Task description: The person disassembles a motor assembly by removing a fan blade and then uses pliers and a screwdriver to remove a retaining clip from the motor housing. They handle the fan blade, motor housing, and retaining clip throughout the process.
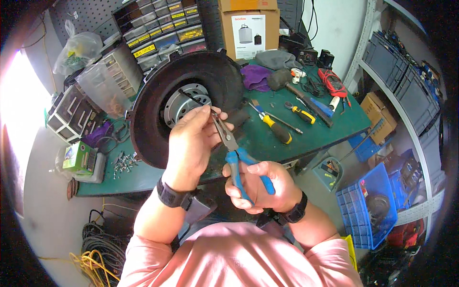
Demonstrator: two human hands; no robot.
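Observation:
My right hand (pixel 270 186) is wrapped round the blue-and-grey handles of a pair of long-nose pliers (pixel 229 138), whose jaws point up and left. Closed near the jaw tips, my left hand (pixel 191 138) pinches a thin black strip (pixel 192 98). The strip's free end slants up and left; whether the jaws grip its other end I cannot tell. Behind my left hand, a large black bowl-shaped housing (pixel 148 124) lies tilted on the green table, with a round silver metal hub (pixel 174 106) at its centre.
On the green table (pixel 315 131) lie a yellow-and-black screwdriver (pixel 277 129), a second yellow-handled tool (pixel 303 114), a hammer (pixel 306 103) and a red multimeter (pixel 333 83). Loose screws (pixel 124 162) are scattered at left. A blue crate (pixel 368 205) stands low at right.

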